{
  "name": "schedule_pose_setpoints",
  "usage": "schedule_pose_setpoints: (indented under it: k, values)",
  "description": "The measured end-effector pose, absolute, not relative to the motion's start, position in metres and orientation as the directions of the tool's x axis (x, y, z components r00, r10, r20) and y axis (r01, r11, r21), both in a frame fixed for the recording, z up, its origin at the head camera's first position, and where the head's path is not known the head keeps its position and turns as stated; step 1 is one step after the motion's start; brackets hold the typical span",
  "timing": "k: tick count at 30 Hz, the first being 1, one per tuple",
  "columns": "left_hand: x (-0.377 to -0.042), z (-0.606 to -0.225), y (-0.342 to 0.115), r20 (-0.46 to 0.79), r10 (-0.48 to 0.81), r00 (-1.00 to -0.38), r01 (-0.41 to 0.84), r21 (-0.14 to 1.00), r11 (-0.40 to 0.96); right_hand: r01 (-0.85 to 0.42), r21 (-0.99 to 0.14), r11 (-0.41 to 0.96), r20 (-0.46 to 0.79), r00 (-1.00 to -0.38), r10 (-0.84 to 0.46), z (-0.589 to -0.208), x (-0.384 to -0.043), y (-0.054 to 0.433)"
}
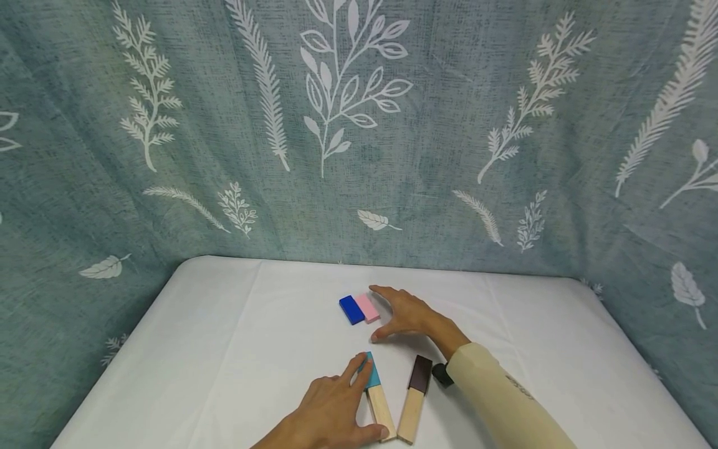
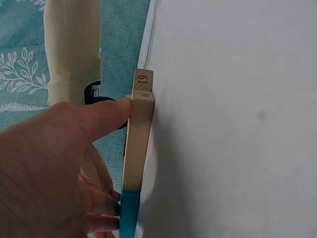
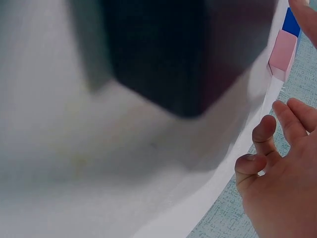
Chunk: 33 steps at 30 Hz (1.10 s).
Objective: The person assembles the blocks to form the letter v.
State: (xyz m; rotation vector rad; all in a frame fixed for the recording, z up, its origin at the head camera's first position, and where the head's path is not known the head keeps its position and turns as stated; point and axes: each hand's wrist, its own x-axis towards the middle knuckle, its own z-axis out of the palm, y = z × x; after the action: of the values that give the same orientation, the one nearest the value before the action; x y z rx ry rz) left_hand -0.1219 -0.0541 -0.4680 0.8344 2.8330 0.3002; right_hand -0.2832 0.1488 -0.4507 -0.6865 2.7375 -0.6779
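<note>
My left hand spans a teal block and a plain wooden block lying end to end. Its thumb presses the wooden block's near end, seen in the left wrist view beside a stamped end face, while its fingers touch the teal part. Farther back, my right hand reaches around the right of a pink block, thumb and fingers spread, apart from it. Against the pink block's left side lies a blue block.
A dark brown block lies in line with another wooden block, right of the teal pair and below the right forearm. A white cloth covers the table. Behind it hangs a leaf-patterned green curtain.
</note>
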Motion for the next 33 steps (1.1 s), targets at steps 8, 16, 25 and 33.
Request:
schedule_pose_setpoints:
  k: [8,16,25,33]
  values:
    - [-0.1207,-0.4671,-0.0542,-0.095,0.562,-0.821,0.527,0.25,0.812,-0.374,-0.5,0.781,-0.132,-0.859,-0.495,-0.4538,-0.2863,0.1457]
    - [-0.1214,-0.4657,-0.053,-0.106,0.555,-0.825,0.517,0.256,0.817,-0.379,-0.514,0.77,-0.148,-0.845,-0.514,-0.4553,-0.2899,0.1443]
    - [-0.1214,-0.4666,-0.0538,-0.108,0.552,-0.827,0.512,0.264,0.818,-0.388,-0.528,0.756,-0.155,-0.83,-0.535,-0.4538,-0.2921,0.1424]
    - [-0.1204,-0.4681,-0.055,-0.09,0.553,-0.828,0.515,0.267,0.815,-0.401,-0.485,0.777,-0.135,-0.844,-0.519,-0.4508,-0.2915,0.1403]
